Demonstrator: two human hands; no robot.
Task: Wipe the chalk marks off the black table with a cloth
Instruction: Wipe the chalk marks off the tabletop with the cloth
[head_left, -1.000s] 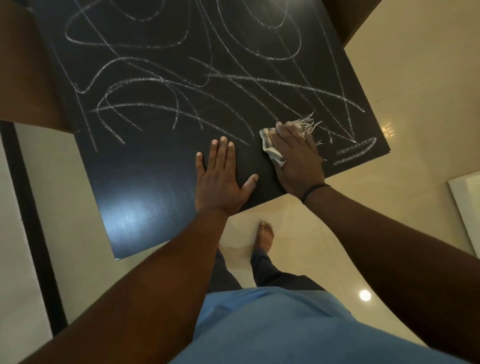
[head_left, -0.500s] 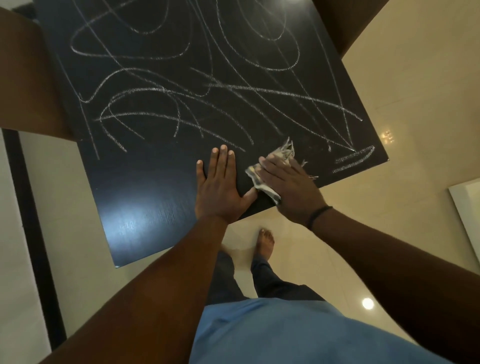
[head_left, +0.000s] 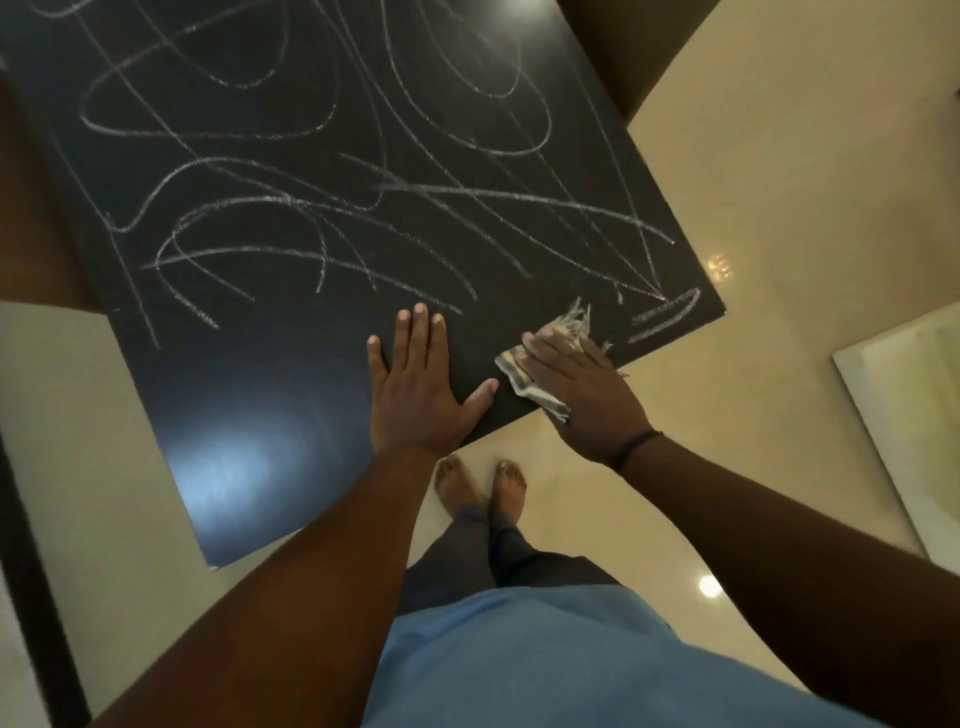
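Note:
The black table (head_left: 260, 415) is covered with white chalk marks (head_left: 363, 208) over its far and middle parts; the near strip is dark and glossy. My left hand (head_left: 415, 384) lies flat on the table near its front edge, fingers straight and spread. To its right, my right hand (head_left: 582, 395) presses a pale, fringed cloth (head_left: 566, 322) onto the table's near edge with flat fingers. Part of the cloth sticks out beyond the fingertips and beside the thumb. Two short chalk strokes (head_left: 665, 317) remain at the near right corner.
My bare feet (head_left: 480, 488) stand on a glossy cream floor just under the table's front edge. Brown furniture (head_left: 31, 234) borders the table at the left and at the top right. A white panel (head_left: 914, 415) lies on the floor at the right.
My right hand has drawn the cloth back from the chalk lines to the table's near edge. My left hand has stayed flat in place.

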